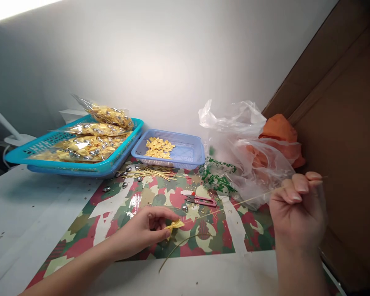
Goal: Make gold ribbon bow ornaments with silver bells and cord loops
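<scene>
My left hand (148, 230) rests on the camouflage-patterned mat (123, 205), fingers pinched on a small yellow ribbon bow (174, 225). A thin gold cord (234, 204) runs taut from the bow up to my right hand (299, 201). That hand is raised at the right, closed in a fist on the cord's far end. A second loose strand (175, 248) curves down over the mat below the bow.
Red thread snips (200, 200) lie mid-mat. Silver bells (123, 185) and a bundle of gold cords (152, 172) lie behind. A lilac basket (188, 154) holds yellow bows; a teal tray (40, 144) holds bagged bows. Plastic bags (237, 139) and a cardboard wall (342, 102) are at right.
</scene>
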The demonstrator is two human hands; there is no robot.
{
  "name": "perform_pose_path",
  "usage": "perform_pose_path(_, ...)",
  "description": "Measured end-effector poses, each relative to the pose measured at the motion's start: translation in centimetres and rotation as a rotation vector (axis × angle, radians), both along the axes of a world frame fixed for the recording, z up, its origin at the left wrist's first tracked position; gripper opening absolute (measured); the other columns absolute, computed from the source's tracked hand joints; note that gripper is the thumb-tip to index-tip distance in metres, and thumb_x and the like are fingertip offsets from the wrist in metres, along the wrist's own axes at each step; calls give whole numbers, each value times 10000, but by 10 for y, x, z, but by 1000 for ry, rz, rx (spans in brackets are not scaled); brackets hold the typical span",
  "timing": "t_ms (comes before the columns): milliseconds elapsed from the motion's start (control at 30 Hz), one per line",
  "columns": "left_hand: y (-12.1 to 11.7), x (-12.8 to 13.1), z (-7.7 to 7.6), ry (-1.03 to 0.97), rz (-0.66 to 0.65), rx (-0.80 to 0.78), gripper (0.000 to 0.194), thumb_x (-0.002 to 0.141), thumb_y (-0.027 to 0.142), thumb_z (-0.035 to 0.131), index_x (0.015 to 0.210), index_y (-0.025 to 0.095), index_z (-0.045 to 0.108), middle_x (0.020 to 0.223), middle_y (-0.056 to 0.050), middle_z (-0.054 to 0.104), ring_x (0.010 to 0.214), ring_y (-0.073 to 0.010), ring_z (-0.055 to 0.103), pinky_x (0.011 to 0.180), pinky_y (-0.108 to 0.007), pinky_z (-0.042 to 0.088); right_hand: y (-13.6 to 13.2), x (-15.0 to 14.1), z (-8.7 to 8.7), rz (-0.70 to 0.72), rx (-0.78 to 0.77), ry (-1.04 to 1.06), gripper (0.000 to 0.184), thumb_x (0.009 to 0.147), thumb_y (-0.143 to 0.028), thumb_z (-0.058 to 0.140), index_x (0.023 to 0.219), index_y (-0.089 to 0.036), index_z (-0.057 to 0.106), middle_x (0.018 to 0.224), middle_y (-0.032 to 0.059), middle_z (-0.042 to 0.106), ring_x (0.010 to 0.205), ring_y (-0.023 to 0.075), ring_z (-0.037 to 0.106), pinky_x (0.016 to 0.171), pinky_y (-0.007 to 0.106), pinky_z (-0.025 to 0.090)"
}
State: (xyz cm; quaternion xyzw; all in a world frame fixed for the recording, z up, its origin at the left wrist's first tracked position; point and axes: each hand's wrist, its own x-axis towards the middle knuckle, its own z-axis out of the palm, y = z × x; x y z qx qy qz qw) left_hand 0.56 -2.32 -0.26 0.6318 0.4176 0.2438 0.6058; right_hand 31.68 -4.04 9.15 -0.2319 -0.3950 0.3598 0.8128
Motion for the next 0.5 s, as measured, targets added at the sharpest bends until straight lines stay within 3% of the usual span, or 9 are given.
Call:
perform_pose_path(167, 6, -5, 3, 139, -32, 164, 254, 811, 253, 608, 1034, 211, 720, 1031, -55, 706, 714, -148, 588, 606, -252, 486, 0, -6, -1, 9, 53, -3, 188, 716, -197, 869, 810, -184, 706, 583, -77, 618, 464, 24, 546, 454, 69, 495)
perform_pose_path(267, 6, -9, 4, 259, -113, 425, 215, 855, 237, 557, 1010, 223, 705, 1083, -71, 687, 885, -205, 626, 739, -315, 519, 4, -20, -6, 84, 25, -43, 131, 763, -219, 827, 821, -201, 711, 607, -63, 638, 502, 49, 585, 474, 106, 518)
perform_pose_path(367, 11, -9, 3, 364, -64, 714, 184, 913, 276, 526, 952, 220, 697, 1214, -103, 619, 1110, -278, 576, 919, -424, 490, 6, -37, -16, 177, -20, -113, 70, 811, -222, 775, 838, -221, 710, 651, -46, 662, 551, 75, 624, 511, 149, 545)
perform_pose_path(433, 17, -6, 1, 425, -3, 843, 209, 948, 263, 489, 1006, 223, 687, 1241, -113, 598, 1123, -287, 564, 918, -441, 482, 7, -48, -25, 234, -44, -164, 44, 844, -227, 744, 862, -232, 704, 695, -34, 689, 591, 88, 652, 553, 175, 566)
perform_pose_path(500, 26, 2, -1, 469, -44, 954, 256, 954, 195, 472, 1117, 237, 665, 1200, -107, 624, 1038, -268, 587, 848, -406, 492, 8, -56, -36, 298, -53, -218, 26, 884, -252, 709, 905, -248, 693, 735, -28, 715, 587, 90, 663, 556, 185, 564)
